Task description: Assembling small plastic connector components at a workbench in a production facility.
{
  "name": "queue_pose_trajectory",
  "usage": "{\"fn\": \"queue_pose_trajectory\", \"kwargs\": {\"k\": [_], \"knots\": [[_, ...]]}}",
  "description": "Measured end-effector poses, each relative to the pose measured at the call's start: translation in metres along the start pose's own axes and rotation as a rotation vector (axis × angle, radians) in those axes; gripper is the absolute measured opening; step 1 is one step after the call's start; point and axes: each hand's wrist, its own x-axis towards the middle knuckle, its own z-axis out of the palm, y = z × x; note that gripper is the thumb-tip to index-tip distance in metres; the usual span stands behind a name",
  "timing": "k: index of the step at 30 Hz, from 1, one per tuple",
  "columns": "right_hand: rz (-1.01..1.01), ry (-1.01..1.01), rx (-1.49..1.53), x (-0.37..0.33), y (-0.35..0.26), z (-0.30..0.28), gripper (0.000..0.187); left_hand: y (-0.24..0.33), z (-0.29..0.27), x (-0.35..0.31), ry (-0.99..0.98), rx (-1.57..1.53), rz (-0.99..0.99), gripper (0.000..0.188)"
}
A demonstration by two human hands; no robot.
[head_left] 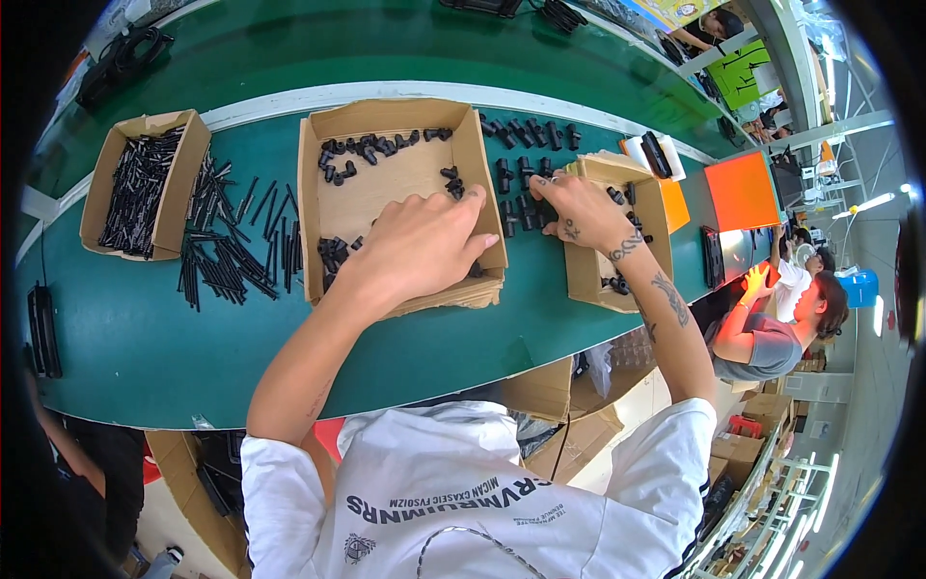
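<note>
Over the middle cardboard box (322, 121) is my left hand (424, 241), its index finger and thumb apart. Small black elbow-shaped fittings (369, 152) lie in groups inside that box, some of them close by my left fingertips. My right hand (584, 207) is bent down at the rows of black cylindrical fittings (505, 176) on the table. Its thumb and fingers close round one black fitting (542, 208), mostly hidden by the hand. Under my right wrist stands a smaller cardboard box (590, 275) with more black fittings (617, 285).
On the green table (405, 362), long black screw-like pins (227, 265) lie loose beside a cardboard box (172, 207) full of them. A white rail (280, 99) runs along the back. At right are an orange bin (743, 191) and a seated person (772, 333).
</note>
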Motion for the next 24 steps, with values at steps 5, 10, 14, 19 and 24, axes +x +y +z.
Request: {"fn": "queue_pose_trajectory", "kwargs": {"k": [5, 10, 14, 19, 24], "knots": [[-0.05, 0.029, 0.013, -0.004, 0.003, 0.005, 0.05, -0.003, 0.0, -0.004, -0.004, 0.099, 0.04, 0.035], [-0.042, 0.035, 0.054, -0.014, 0.003, 0.003, 0.048, -0.007, -0.001, -0.005, -0.091, 0.165, 0.016, 0.035], [-0.08, 0.205, 0.036, -0.03, -0.028, -0.027, 0.035, -0.013, 0.001, -0.005, -0.213, 0.257, 0.007, 0.032], [-0.427, 0.172, 0.156, -0.053, -0.095, -0.03, 0.019, -0.019, 0.01, 0.006, -0.335, 0.267, 0.047, 0.035], [-0.657, -0.021, 0.361, -0.051, -0.153, -0.002, 0.016, -0.02, 0.019, 0.013, -0.346, 0.261, 0.082, 0.03]]}}
